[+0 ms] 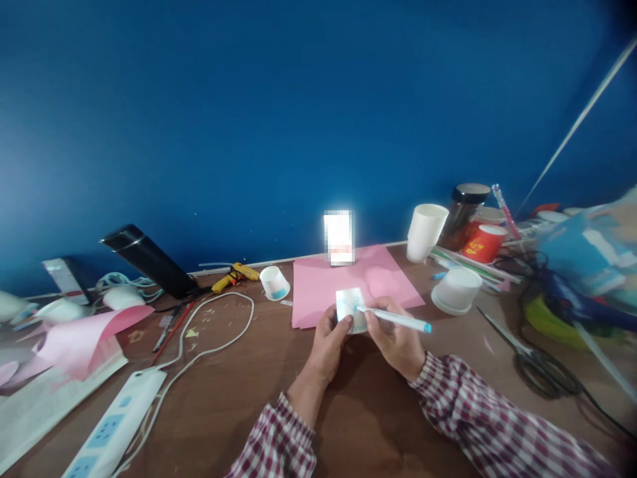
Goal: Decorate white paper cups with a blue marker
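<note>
Between closed fingers [343, 324], a white piece [348, 301] is pinched by the left hand [328, 342], apparently steadied for the marker [401, 319] likewise pinched by the right hand [397, 341]

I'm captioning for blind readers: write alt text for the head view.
Left hand holds a small white paper item marked in blue; right hand holds a blue-ended marker to it. Pink paper lies beyond, scissors rightward.
</note>
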The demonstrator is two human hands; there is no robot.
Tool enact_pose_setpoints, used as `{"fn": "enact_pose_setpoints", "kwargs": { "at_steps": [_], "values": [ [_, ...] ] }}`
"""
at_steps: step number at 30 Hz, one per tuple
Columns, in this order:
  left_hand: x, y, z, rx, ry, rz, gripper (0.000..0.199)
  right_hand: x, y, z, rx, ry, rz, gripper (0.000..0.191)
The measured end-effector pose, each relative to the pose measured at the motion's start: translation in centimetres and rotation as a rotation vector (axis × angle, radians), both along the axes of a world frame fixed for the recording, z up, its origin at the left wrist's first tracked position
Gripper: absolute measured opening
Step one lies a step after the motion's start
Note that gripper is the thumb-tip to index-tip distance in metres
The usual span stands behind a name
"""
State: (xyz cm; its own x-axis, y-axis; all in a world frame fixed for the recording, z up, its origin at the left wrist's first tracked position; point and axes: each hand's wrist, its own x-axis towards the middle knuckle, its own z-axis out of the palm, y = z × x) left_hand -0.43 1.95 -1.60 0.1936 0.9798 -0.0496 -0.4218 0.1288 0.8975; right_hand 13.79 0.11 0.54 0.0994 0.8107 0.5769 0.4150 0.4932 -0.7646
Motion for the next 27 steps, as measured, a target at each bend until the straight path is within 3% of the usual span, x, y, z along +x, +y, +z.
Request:
{"fn": "enact_pose_setpoints", "kwargs": {
  "at_steps": [7, 27],
  "values": [
    [0.15, -0.15, 0.35, -0.02, -0.072, -0.022, 0.037, -0.14, 0.25, -0.42, -0.021, 0.178, -0.035, 0.007],
    [-0.01, -0.05, -0.55, 0.043, 0.089, 0.053, 0.04, -0.26, -0.43, 0.3, 0.021, -0.035, -0.01, 0.007]
  ]
}}
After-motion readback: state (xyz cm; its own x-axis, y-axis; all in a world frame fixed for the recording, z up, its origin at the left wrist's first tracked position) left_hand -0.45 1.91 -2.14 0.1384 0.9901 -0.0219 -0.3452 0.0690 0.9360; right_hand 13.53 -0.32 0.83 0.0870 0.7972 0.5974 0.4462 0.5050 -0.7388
